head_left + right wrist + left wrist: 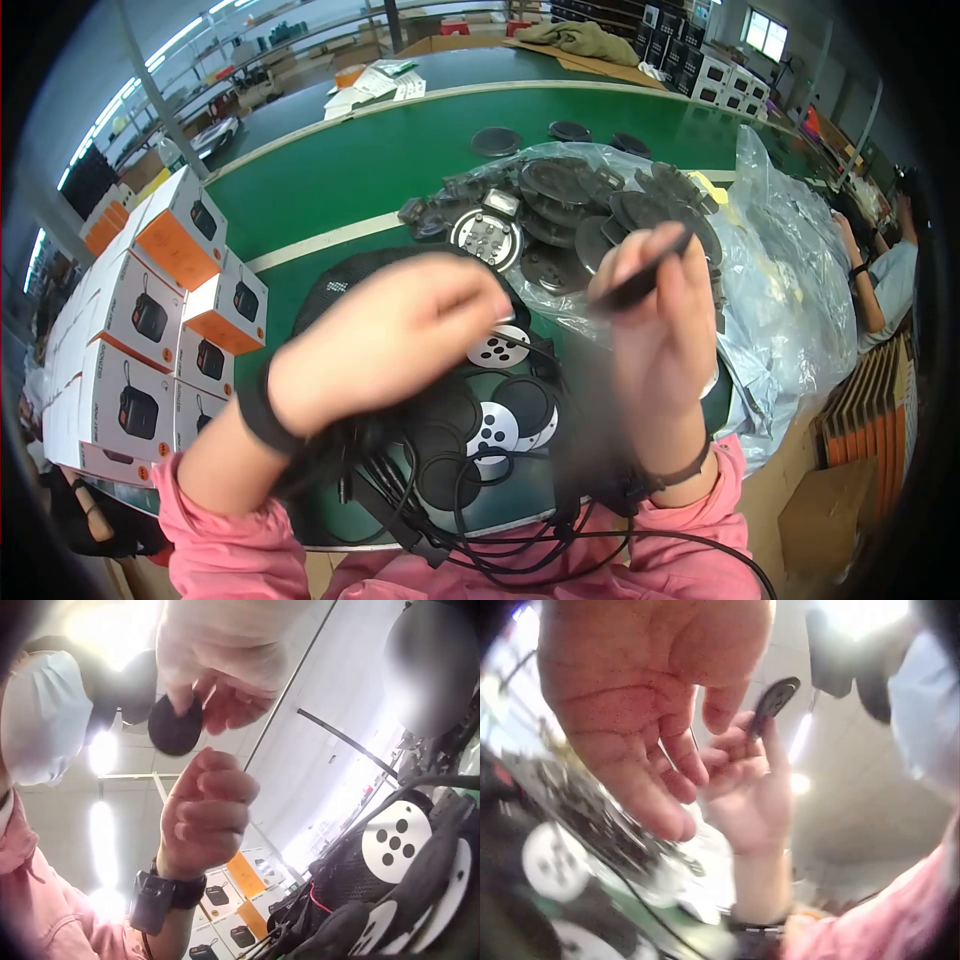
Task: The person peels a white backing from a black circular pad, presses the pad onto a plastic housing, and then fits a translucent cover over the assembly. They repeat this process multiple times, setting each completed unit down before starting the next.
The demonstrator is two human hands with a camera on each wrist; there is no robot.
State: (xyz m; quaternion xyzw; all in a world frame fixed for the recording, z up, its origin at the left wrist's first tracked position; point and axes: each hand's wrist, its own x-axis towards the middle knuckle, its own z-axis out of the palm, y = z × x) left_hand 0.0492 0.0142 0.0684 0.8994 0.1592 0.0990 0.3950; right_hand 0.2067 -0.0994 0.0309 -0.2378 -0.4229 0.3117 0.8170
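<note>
In the head view my right hand (668, 335), raised on the right, pinches a thin round black disc (645, 278) between thumb and fingers. The disc's flat black side faces the right wrist camera; its other side, with a lighter rim and small marks, shows in the left wrist view. My left hand (395, 320) is blurred over the middle of the work area, its fingers bent loosely. Nothing shows between its thumb and fingers (679, 761) in the left wrist view. Below it lie white discs with black holes (492, 428) and black round pads (445, 480).
Black parts (560, 215) are heaped on a clear plastic bag (790, 300) at the right. White-and-orange boxes (135, 400) are stacked at the left. Black cables (470, 540) trail over the near table edge. Another person's arm (865, 285) shows at the far right.
</note>
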